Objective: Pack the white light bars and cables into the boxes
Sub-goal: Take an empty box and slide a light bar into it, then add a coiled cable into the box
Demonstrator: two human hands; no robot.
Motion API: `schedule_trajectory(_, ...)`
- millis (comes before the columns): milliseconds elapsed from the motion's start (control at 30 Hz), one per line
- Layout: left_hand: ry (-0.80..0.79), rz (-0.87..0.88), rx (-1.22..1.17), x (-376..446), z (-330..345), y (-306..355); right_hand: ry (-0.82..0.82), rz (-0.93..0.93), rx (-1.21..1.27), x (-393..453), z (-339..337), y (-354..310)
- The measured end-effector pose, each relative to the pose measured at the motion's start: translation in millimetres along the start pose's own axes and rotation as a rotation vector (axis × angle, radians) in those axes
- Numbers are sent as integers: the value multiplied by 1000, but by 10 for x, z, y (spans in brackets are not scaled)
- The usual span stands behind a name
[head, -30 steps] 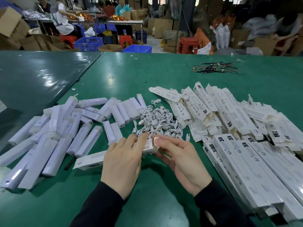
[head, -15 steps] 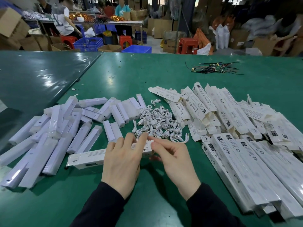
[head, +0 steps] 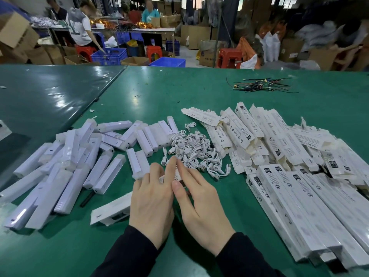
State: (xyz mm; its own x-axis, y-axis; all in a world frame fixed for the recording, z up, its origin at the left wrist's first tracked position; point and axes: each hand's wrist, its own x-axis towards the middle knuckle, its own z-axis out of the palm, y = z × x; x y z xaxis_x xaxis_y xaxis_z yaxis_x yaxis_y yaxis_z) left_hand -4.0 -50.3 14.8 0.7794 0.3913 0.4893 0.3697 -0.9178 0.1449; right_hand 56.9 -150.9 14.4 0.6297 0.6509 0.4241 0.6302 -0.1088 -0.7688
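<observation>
White cardboard box (head: 111,211) lies flat on the green table (head: 199,92), running from 8 o'clock up toward centre under both hands. Left hand (head: 152,202) rests palm down on the box, fingers straight and slightly spread. Right hand (head: 201,204) lies just beside it at 5 o'clock of centre, fingers straight and close together, tips touching the box's far end; the thumb sits against the left hand. Whether any finger pinches the end flap cannot be told.

Pile of white light bars (head: 65,166) fills the table from 9 to 10 o'clock, overlapping at mixed angles. Heap of coiled white cables (head: 193,150) sits just beyond the fingertips at 12 o'clock. Stacked boxes (head: 299,198), printed and long, cover the 2 to 4 o'clock side; flattened ones lie further back.

Bundle of coloured wires (head: 259,85) lies well apart at 1 o'clock. Beyond the table edge: blue crates (head: 109,55), red stools (head: 228,57), brown cartons, and people at another bench.
</observation>
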Motion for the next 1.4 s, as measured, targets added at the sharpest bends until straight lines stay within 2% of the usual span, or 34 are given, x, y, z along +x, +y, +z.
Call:
schedule_trajectory(100, -21, 34, -292, -3, -71, 72, 60, 0, 140, 54, -93, 22)
schedule_trajectory(167, -107, 15, -675, 32, -176, 70, 159, 114, 405, 111, -198, 40)
schedule_trajectory(267, -464, -100, -1338, 63, -290, 3, 328, 372, 737, 205, -428, 155)
schedule_trajectory(333, -639, -155, -1565, 35, -313, 25, 347, 490, 794, 240, -541, 243)
schedule_trajectory(367, -614, -179, -1575, 25, -299, 41, 315, 562, 798, 249, -560, 280)
schedule_trajectory(400, -522, -197, -1518, 57, -283, 62, 264, 635, 805, 257, -548, 303)
schedule_trajectory(433, -397, -165, -1363, 68, -271, 82, 215, 693, 830, 259, -517, 318)
schedule_trajectory(533, -140, 143, -651, 82, -226, 119, 107, 741, 918, 224, -385, 282)
schedule_trajectory(600, 40, 328, -573, 45, -138, 116, 29, 705, 919, 200, -273, 209)
schedule_trajectory(633, 120, 345, -600, 58, -94, 98, 9, 645, 860, 188, -214, 167)
schedule_trajectory(667, 177, 312, -635, 98, -52, 62, 11, 541, 721, 173, -155, 146)
schedule_trajectory(767, 314, 4, -936, 160, -13, -91, 120, 97, -37, 150, -22, 110)
schedule_trajectory(800, 397, -68, -953, 149, -44, -140, 112, -5, -189, 155, 31, 88)
schedule_trajectory(867, 521, -163, -837, 103, -94, -257, 51, -79, -300, 198, 156, 43)
schedule_trajectory(967, 493, -327, -675, 143, -55, -452, -71, -46, -426, 331, 410, -45)
schedule_trajectory(1067, 389, -377, -630, 162, 21, -536, -174, -1, -555, 465, 610, -54)
schedule_trajectory(1200, 278, -436, -711, 149, 40, -532, -133, -32, -583, 505, 625, 23)
schedule_trajectory(1300, 215, -480, -870, 166, 21, -488, -117, 8, -542, 485, 558, 125)
schedule_trajectory(1400, 57, -554, -1275, 184, -39, -424, -124, 2, -541, 502, 523, 163)
